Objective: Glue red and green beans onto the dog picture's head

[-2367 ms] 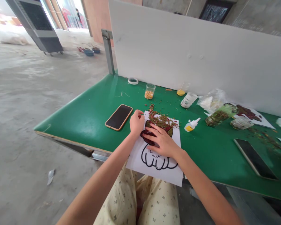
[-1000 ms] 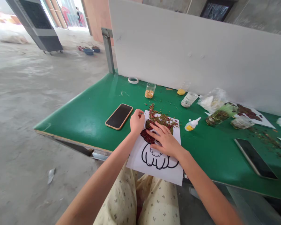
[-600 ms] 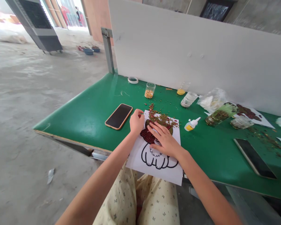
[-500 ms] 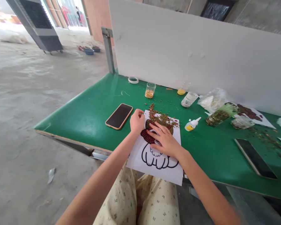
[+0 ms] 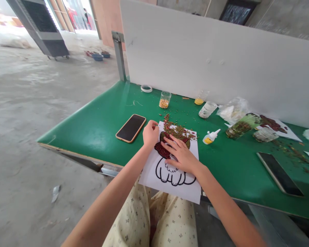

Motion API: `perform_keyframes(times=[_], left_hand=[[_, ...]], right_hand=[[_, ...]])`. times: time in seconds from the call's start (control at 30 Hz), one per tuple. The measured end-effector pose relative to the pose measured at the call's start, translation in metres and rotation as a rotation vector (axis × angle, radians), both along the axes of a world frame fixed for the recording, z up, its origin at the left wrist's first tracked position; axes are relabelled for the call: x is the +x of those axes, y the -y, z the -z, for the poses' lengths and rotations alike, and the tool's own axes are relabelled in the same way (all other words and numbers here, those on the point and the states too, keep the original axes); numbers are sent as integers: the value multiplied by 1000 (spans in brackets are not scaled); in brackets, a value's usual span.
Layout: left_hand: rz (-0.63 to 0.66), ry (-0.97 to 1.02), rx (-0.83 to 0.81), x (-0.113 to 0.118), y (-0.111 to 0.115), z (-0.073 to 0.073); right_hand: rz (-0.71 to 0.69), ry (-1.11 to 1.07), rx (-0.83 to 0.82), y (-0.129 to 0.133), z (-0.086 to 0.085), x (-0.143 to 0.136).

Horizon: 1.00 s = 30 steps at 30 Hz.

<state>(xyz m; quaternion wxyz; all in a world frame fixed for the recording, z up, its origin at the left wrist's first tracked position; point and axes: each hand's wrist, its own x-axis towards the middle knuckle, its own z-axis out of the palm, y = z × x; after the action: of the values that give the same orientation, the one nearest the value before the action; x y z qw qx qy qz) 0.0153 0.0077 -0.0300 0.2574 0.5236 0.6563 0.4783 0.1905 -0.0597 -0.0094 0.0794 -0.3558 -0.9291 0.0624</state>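
Note:
A white sheet (image 5: 151, 175) with a black outline drawing lies over the front edge of the green table. Dark red beans (image 5: 161, 151) fill part of the drawing, and loose green beans (image 5: 179, 130) are heaped along its top edge. My right hand (image 5: 181, 153) rests on the drawing with fingers spread, over the bean-covered area. At the sheet's upper left edge is my left hand (image 5: 151, 133), its fingers curled together; whatever they may hold is hidden.
A phone (image 5: 131, 128) lies left of the sheet. On the right are a glue bottle (image 5: 210, 137), a tipped jar (image 5: 243, 126) and another phone (image 5: 280, 174). Behind stand a cup of yellow kernels (image 5: 165, 100) and a white panel (image 5: 211, 48).

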Motion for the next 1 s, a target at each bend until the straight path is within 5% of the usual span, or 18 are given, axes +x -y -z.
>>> perform_keyframes(times=[1.0], left_hand=[[5,6,26,0,-1,2]], right_hand=[[-30,22,20,4,1,-4]])
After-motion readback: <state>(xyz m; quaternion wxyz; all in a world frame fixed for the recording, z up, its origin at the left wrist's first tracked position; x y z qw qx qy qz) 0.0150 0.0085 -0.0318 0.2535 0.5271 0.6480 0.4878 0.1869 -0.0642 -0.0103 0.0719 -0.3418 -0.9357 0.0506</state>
